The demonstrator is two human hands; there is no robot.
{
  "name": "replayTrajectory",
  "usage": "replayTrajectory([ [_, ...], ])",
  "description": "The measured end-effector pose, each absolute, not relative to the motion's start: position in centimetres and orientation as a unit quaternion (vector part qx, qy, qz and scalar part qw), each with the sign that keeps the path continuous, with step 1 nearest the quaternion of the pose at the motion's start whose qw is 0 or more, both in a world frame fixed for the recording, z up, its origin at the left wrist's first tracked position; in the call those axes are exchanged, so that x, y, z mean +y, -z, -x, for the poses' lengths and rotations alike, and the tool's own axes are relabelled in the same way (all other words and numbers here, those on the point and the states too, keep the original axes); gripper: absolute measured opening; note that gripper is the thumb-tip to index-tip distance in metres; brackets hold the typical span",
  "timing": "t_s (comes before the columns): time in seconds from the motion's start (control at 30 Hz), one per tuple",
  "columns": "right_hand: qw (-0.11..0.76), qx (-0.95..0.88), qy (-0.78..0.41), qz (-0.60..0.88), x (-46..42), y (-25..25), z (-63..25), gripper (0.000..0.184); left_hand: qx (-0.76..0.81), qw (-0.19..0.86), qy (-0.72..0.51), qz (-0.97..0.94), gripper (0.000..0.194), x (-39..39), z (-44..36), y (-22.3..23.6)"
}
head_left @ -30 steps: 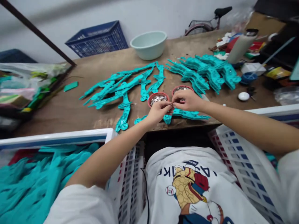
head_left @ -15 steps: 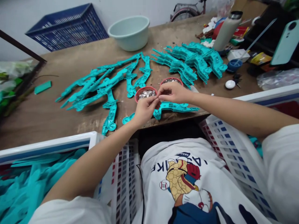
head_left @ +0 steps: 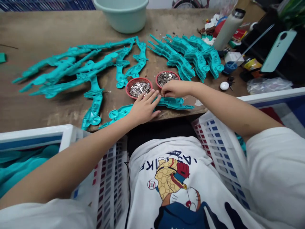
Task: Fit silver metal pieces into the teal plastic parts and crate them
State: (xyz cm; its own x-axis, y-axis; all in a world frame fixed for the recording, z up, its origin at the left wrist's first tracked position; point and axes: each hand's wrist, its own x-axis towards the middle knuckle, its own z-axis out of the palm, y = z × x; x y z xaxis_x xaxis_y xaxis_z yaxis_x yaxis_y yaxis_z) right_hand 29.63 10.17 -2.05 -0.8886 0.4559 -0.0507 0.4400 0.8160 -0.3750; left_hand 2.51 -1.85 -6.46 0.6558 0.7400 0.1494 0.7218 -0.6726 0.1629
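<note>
A turquoise plastic part (head_left: 172, 102) lies along the table's near edge in front of me. My left hand (head_left: 145, 108) rests over its middle, fingers spread and stretched out. Close beside it, my right hand (head_left: 173, 89) has its fingertips pinched together just above the same part; whatever is between them is too small or hidden to make out. Just beyond my left hand stands a red basket (head_left: 127, 91) of small shiny metal pieces. A second red basket (head_left: 178, 76), with darker metal pieces, stands behind my right hand.
Turquoise parts (head_left: 95, 68) lie in a pile at left, with more parts (head_left: 190, 57) in a row at right. A pale green basin (head_left: 124, 19) stands at the back. Right of it are a bottle (head_left: 230, 28), a blue cup (head_left: 230, 66) and a phone (head_left: 277, 52). White crates (head_left: 66, 136) flank me.
My hands were together, fingertips meeting near the baskets. Now they are apart: the left has opened flat over the turquoise part, the right stays pinched. The camera view has shifted.
</note>
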Motion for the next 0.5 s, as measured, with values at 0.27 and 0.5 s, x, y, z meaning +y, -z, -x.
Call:
replayTrajectory([
  [0.27, 0.001, -0.966, -0.185, 0.178, 10.6, 3.4, -29.0, 0.022, 0.389, 0.021, -0.032, -0.921, 0.081, -2.2, -2.0, 7.7],
  [0.5, -0.002, -0.968, -0.177, 0.175, 11.2, 4.1, -29.2, 0.02, 0.388, 0.019, -0.024, -0.921, 0.082, -2.0, -2.1, 7.7],
])
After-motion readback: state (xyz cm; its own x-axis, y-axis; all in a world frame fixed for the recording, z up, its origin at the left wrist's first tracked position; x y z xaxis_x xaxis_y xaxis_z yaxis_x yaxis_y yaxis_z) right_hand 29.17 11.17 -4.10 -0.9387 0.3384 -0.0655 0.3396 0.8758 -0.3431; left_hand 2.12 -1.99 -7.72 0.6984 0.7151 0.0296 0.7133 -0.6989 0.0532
